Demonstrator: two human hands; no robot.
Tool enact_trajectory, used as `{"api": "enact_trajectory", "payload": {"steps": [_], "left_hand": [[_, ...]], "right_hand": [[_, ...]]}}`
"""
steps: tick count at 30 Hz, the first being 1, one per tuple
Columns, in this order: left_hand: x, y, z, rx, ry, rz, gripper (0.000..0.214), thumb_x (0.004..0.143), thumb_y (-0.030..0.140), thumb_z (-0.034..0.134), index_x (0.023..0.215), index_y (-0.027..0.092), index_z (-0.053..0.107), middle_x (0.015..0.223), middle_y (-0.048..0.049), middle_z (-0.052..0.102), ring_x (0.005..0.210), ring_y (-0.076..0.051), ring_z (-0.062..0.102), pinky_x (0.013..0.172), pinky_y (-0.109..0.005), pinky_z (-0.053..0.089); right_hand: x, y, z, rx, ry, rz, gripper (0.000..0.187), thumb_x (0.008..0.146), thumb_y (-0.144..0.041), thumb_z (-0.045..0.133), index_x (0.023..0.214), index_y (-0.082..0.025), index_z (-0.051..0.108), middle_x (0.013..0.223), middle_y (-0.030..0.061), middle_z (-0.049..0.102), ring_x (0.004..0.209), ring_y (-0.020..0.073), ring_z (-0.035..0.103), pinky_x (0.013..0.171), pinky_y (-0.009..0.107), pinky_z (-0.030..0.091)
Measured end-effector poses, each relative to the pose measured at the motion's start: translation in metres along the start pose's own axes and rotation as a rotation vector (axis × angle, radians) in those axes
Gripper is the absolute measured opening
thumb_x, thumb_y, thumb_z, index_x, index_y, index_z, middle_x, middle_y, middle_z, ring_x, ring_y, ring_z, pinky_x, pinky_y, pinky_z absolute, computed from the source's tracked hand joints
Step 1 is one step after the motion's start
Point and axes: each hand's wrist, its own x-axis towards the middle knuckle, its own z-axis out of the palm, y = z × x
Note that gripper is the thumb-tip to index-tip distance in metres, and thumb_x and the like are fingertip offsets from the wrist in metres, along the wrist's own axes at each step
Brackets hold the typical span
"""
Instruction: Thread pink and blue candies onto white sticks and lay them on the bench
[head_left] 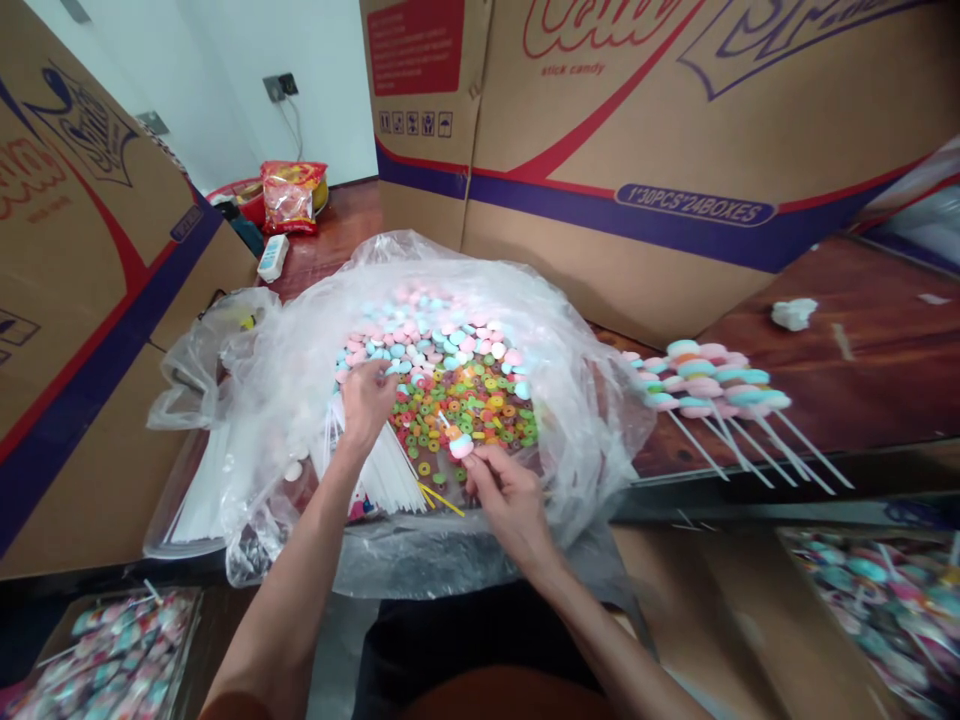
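Note:
A clear plastic bag (pixel 285 370) lies open in front of me, filled with pastel pink and blue candy discs (pixel 420 335) and small colourful candy rings (pixel 472 400). My left hand (pixel 367 400) reaches into the pile, fingers curled over the discs beside a bundle of white sticks (pixel 390 475). My right hand (pixel 502 490) pinches a white stick with a few candy pieces (pixel 459 442) threaded on its tip, held just above the rings.
Several finished candy sticks (pixel 712 385) lie on the brown table (pixel 862 370) to the right. Tall cardboard cartons (pixel 675 150) stand behind and to the left. Trays of wrapped candy (pixel 892 600) sit at the lower right and lower left (pixel 112 650). A snack packet (pixel 291 195) lies far back.

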Motion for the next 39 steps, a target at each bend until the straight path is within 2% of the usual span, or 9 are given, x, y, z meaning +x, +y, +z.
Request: {"api": "enact_trajectory", "payload": {"steps": [3, 7, 10, 14, 19, 23, 28, 35, 39], "left_hand": [[-0.021, 0.001, -0.008, -0.450, -0.037, -0.066, 0.020, 0.081, 0.033, 0.061, 0.094, 0.018, 0.062, 0.078, -0.0005, 0.064, 0.069, -0.016, 0.065, 0.067, -0.027, 0.049], [-0.054, 0.008, -0.007, -0.812, -0.095, -0.117, 0.029, 0.079, 0.038, 0.066, 0.100, 0.020, 0.055, 0.092, -0.0013, 0.065, 0.070, -0.012, 0.065, 0.071, -0.027, 0.052], [-0.070, 0.011, 0.001, -0.916, -0.104, -0.183, 0.040, 0.078, 0.038, 0.070, 0.112, 0.020, 0.059, 0.105, -0.0050, 0.067, 0.076, -0.013, 0.065, 0.076, -0.029, 0.053], [-0.080, 0.010, 0.009, -1.007, -0.133, -0.186, 0.031, 0.078, 0.039, 0.073, 0.101, 0.018, 0.068, 0.099, -0.0037, 0.069, 0.082, -0.012, 0.062, 0.077, -0.025, 0.050], [-0.085, 0.008, 0.008, -1.118, -0.121, -0.173, 0.027, 0.079, 0.037, 0.075, 0.098, 0.019, 0.068, 0.095, -0.0023, 0.071, 0.085, -0.012, 0.063, 0.076, -0.023, 0.049], [-0.087, 0.006, 0.010, -1.081, -0.067, -0.166, 0.028, 0.077, 0.037, 0.076, 0.098, 0.019, 0.069, 0.097, -0.0039, 0.073, 0.089, -0.015, 0.066, 0.080, -0.026, 0.051], [-0.091, 0.001, 0.013, -0.934, -0.035, -0.151, 0.033, 0.081, 0.036, 0.073, 0.110, 0.020, 0.071, 0.103, -0.0059, 0.075, 0.093, -0.017, 0.068, 0.085, -0.030, 0.052], [-0.099, 0.001, 0.009, -0.462, 0.080, 0.163, 0.022, 0.091, 0.025, 0.059, 0.107, 0.023, 0.074, 0.106, -0.0060, 0.073, 0.100, -0.020, 0.067, 0.091, -0.033, 0.053], [-0.108, 0.004, 0.012, -0.384, 0.107, 0.189, 0.023, 0.093, 0.024, 0.056, 0.109, 0.023, 0.073, 0.105, -0.0065, 0.072, 0.096, -0.019, 0.068, 0.087, -0.031, 0.054]], "right_hand": [[0.000, -0.001, 0.000, -0.005, -0.008, -0.009, 0.025, 0.098, -0.035, 0.051, 0.082, -0.020, 0.064, 0.060, -0.0030, 0.054, 0.053, 0.0121, 0.050, 0.054, 0.023, 0.041], [0.000, -0.002, 0.000, 0.008, -0.033, -0.027, 0.022, 0.098, -0.035, 0.050, 0.090, -0.021, 0.065, 0.063, -0.0016, 0.057, 0.054, 0.0131, 0.053, 0.053, 0.023, 0.042], [-0.001, -0.004, 0.000, 0.016, -0.059, -0.048, 0.022, 0.097, -0.034, 0.050, 0.092, -0.020, 0.066, 0.063, -0.0014, 0.056, 0.055, 0.0132, 0.053, 0.052, 0.023, 0.041], [-0.002, -0.009, 0.000, -0.001, -0.089, -0.057, 0.023, 0.097, -0.034, 0.050, 0.090, -0.019, 0.067, 0.060, -0.0022, 0.053, 0.054, 0.0128, 0.051, 0.053, 0.022, 0.041], [-0.003, -0.011, 0.001, -0.023, -0.114, -0.065, 0.025, 0.097, -0.034, 0.049, 0.089, -0.019, 0.067, 0.059, -0.0026, 0.052, 0.053, 0.0124, 0.050, 0.053, 0.023, 0.041], [-0.004, -0.011, 0.003, -0.027, -0.115, -0.065, 0.025, 0.097, -0.035, 0.049, 0.089, -0.019, 0.067, 0.059, -0.0025, 0.051, 0.053, 0.0125, 0.049, 0.053, 0.023, 0.040], [-0.004, -0.010, 0.003, -0.061, -0.114, -0.067, 0.025, 0.097, -0.035, 0.049, 0.088, -0.019, 0.065, 0.059, -0.0028, 0.050, 0.053, 0.0124, 0.047, 0.052, 0.023, 0.039], [-0.001, -0.012, 0.001, -0.127, -0.157, -0.032, 0.025, 0.095, -0.033, 0.049, 0.075, -0.021, 0.058, 0.055, -0.0035, 0.048, 0.050, 0.0121, 0.045, 0.049, 0.022, 0.035], [-0.003, -0.012, 0.006, -0.095, -0.112, 0.009, 0.025, 0.095, -0.033, 0.048, 0.076, -0.021, 0.058, 0.055, -0.0033, 0.048, 0.050, 0.0125, 0.045, 0.049, 0.022, 0.036]]}}
